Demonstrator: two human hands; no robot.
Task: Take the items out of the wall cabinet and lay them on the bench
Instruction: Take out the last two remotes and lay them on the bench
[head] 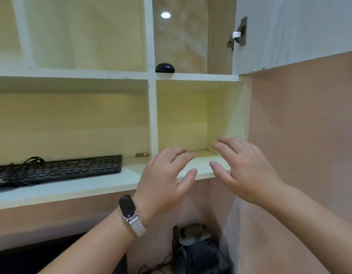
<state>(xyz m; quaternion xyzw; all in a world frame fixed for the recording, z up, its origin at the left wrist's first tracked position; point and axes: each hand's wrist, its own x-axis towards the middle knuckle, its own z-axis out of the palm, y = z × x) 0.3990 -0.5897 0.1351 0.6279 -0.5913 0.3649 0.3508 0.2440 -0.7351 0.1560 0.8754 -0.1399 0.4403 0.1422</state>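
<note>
Keyboard (58,170) lies left of both empty, spread hands (165,175).

The lower shelf (72,186) bears a keyboard (56,169) and battery (141,155).

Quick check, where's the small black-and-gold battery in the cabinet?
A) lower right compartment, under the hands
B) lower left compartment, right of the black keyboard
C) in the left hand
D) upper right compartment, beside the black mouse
B: the small black-and-gold battery lies on the lower left shelf, just right of the black keyboard and beside the white divider.
</note>
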